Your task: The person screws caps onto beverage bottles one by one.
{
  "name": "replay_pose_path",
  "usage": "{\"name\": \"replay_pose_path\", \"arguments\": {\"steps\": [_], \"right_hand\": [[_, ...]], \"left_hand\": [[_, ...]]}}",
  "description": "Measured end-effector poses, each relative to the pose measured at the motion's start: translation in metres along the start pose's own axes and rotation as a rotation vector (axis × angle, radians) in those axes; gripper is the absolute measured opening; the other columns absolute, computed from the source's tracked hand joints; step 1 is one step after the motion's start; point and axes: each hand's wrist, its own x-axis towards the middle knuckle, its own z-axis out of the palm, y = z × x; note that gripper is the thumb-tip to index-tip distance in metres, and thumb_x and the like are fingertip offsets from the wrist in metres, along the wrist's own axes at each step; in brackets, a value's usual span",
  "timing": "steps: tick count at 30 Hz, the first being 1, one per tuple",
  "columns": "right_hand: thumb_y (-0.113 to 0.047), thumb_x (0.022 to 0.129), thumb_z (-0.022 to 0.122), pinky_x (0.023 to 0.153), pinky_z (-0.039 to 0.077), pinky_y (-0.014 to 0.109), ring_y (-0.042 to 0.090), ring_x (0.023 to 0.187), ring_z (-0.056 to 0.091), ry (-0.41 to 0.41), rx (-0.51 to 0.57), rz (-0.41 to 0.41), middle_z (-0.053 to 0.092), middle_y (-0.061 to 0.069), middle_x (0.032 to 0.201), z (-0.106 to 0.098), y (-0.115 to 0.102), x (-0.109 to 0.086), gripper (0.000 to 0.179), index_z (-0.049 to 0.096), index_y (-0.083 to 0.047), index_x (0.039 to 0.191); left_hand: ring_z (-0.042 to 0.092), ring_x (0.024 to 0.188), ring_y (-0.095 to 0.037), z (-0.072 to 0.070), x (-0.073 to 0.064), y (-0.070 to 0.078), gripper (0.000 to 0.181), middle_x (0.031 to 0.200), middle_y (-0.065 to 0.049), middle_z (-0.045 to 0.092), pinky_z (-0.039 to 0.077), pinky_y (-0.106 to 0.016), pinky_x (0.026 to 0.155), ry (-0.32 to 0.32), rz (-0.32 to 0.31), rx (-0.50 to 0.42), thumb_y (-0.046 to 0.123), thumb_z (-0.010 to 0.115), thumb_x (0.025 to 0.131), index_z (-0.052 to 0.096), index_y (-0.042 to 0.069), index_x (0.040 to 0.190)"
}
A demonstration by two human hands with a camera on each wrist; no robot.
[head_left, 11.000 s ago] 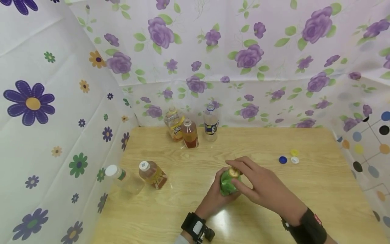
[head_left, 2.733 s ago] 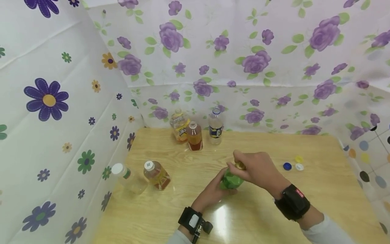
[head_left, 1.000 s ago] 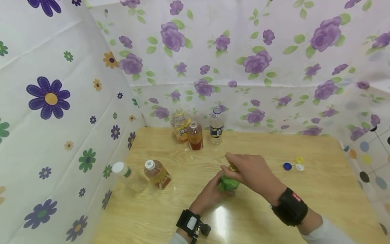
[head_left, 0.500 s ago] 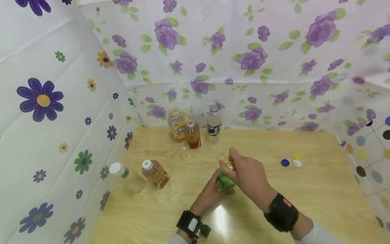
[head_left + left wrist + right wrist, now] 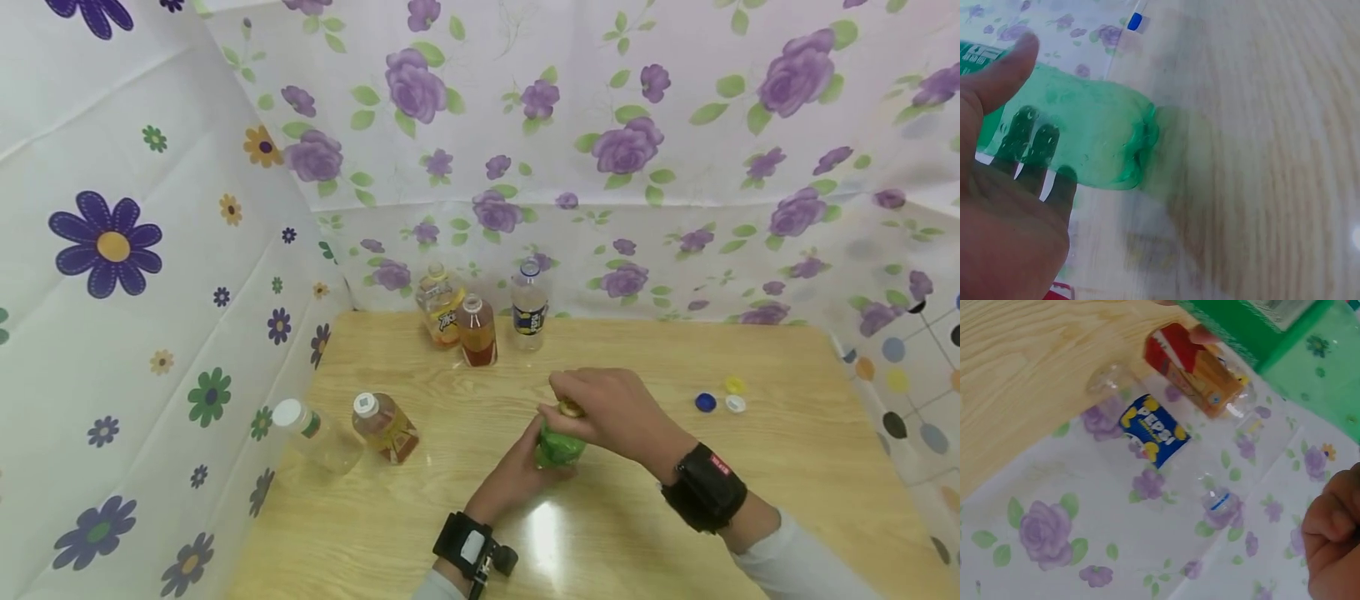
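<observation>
In the head view a green plastic bottle (image 5: 561,447) stands near the middle front of the table. My left hand (image 5: 517,475) wraps its body from the left. The left wrist view shows the thumb on one side of the clear green bottle (image 5: 1094,128) and the fingers behind it, its base close over the table. At the bottle's top, my right hand (image 5: 618,415) pinches the gold cap (image 5: 572,408) between thumb and curled fingers, which partly hide it. Curled fingers of the right hand (image 5: 1335,534) also show at the edge of the right wrist view.
At the back stand three uncapped bottles: a yellow-labelled bottle (image 5: 439,312), an amber bottle (image 5: 477,333) and a Pepsi bottle (image 5: 529,317). Left are white-capped clear (image 5: 330,446) and brown (image 5: 386,429) bottles. Blue (image 5: 705,402), white (image 5: 736,404) and yellow (image 5: 735,384) caps lie right.
Earlier the right fingers reached loosely over the gold cap; now they curl round it. Within the last second the right hand has twisted back and forth at the cap. The other bottles have stayed put.
</observation>
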Motion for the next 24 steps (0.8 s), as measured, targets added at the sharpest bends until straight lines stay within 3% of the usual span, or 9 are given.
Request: {"name": "replay_pose_path", "arguments": {"steps": [4,10,17,24], "right_hand": [[-0.033,0.104,0.063,0.051,0.016,0.023,0.0,0.055,0.019,0.009,-0.008,0.025,0.025,-0.015,0.067,-0.002,-0.005,0.005,0.032,0.04,-0.02,0.085],[-0.028,0.105,0.063,0.05,0.015,0.022,-0.001,0.055,0.016,0.016,0.008,0.111,0.022,-0.016,0.067,0.0,-0.013,0.004,0.031,0.04,-0.019,0.087],[-0.023,0.102,0.066,0.051,0.015,0.022,-0.002,0.054,0.015,0.06,0.053,0.184,0.018,-0.015,0.068,0.003,-0.016,-0.003,0.033,0.039,-0.019,0.085],[-0.019,0.1,0.065,0.043,0.018,0.02,-0.002,0.049,0.02,0.135,-0.047,0.287,0.024,-0.016,0.061,0.01,-0.034,-0.002,0.027,0.043,-0.017,0.086]], "left_hand": [[0.039,0.149,-0.017,0.002,0.001,-0.003,0.088,0.163,0.015,0.04,0.032,-0.06,0.118,-0.005,0.025,0.002,0.044,0.078,0.096,0.021,0.056,0.162],[0.037,0.15,-0.015,0.003,0.001,-0.005,0.09,0.164,0.015,0.037,0.031,-0.059,0.119,0.005,0.028,0.002,0.042,0.078,0.097,0.017,0.055,0.163],[0.043,0.146,-0.013,0.006,0.003,-0.006,0.086,0.159,0.017,0.043,0.034,-0.057,0.118,0.018,0.041,0.005,0.04,0.079,0.096,0.023,0.054,0.16],[0.043,0.147,-0.014,0.007,0.003,-0.005,0.091,0.161,0.013,0.043,0.034,-0.054,0.12,0.025,0.055,0.031,0.03,0.08,0.097,0.02,0.05,0.163]]}}
